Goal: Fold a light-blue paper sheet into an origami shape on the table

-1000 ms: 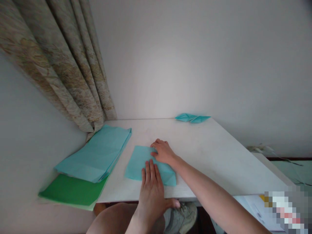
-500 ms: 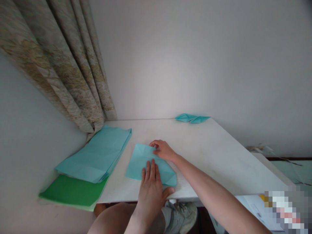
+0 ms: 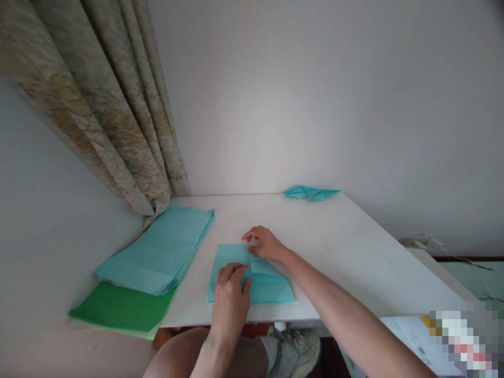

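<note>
As the left hand (image 3: 230,290) and right hand (image 3: 269,245) curled over the blue sheet (image 3: 271,291) — likely steadying it — I couldn't tell if either pinched it.

On the white flat tabletop (image 3: 334,252), a light-blue four-sided paper sheet (image 3: 260,286) lies near the front edge, with the bare left hand (image 3: 230,294) over its left front part and the bare right hand (image 3: 265,245) at its far side. To its left, well apart from the sheet, a stack of large light-blue paper sheets (image 3: 161,249) lies partly on green flat paper sheets (image 3: 122,310) that reach nearer the front, while a beige patterned cloth curtain (image 3: 118,105) hangs behind the stack. Pointed teal folded-paper shapes (image 3: 311,193) lie behind and right of the sheet, at the tabletop's far right corner, just before the white plain wall (image 3: 315,94).
</note>
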{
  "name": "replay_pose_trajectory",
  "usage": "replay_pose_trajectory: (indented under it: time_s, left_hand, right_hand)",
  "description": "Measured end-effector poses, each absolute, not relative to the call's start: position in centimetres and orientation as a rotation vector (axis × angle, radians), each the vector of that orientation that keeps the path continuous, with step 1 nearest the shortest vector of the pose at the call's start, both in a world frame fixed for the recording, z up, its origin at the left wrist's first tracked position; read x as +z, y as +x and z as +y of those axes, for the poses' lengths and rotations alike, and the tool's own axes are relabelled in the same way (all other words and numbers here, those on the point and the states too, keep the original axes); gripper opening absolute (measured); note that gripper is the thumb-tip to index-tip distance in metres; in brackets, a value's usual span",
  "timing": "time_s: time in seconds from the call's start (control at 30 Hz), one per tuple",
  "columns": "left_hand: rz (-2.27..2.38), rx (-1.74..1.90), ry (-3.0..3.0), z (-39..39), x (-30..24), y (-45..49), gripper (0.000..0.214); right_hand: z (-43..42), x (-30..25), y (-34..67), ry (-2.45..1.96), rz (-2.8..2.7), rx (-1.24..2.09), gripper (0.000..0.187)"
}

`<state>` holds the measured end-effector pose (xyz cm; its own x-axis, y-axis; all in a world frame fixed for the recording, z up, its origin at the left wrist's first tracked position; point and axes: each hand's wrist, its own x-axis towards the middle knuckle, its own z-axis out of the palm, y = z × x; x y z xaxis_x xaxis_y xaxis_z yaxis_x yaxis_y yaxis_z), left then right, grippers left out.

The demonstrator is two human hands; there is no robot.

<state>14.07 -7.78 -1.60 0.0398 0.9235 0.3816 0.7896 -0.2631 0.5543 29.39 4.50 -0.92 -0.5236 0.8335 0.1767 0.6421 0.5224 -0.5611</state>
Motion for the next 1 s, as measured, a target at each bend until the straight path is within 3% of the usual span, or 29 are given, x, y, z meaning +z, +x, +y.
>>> replay_pose_trajectory:
  time_s: [0.17, 0.4, 0.63, 0.83, 1.0]
  left_hand:
    - [2.191, 1.088, 2.007, -6.7, -1.9, 11.7, 0.041]
    - [2.102, 0.82, 1.785, -5.5, -2.6, 10.5, 0.057]
    - [1.992, 1.054, 1.317, -4.9, -1.8, 10.0, 0.056]
    - [1.718, 1.208, 0.824, -4.6, -1.7, 9.2, 0.061]
    - [1.649, 1.094, 0.999, -5.1, -1.1, 9.5, 0.049]
  right_hand:
    - [4.2, -0.2, 30.5, -1.201, -2.552, 0.484, 0.07]
    - [4.6, -0.4, 31.0, -1.185, -2.58, 0.47, 0.101]
    - [3.9, -0.2, 30.3, -1.184, -2.648, 0.591, 0.053]
    - [3.7, 0.2, 30.3, -1.196, -2.599, 0.674, 0.045]
    - [3.9, -0.1, 30.4, -1.166, -2.584, 0.649, 0.048]
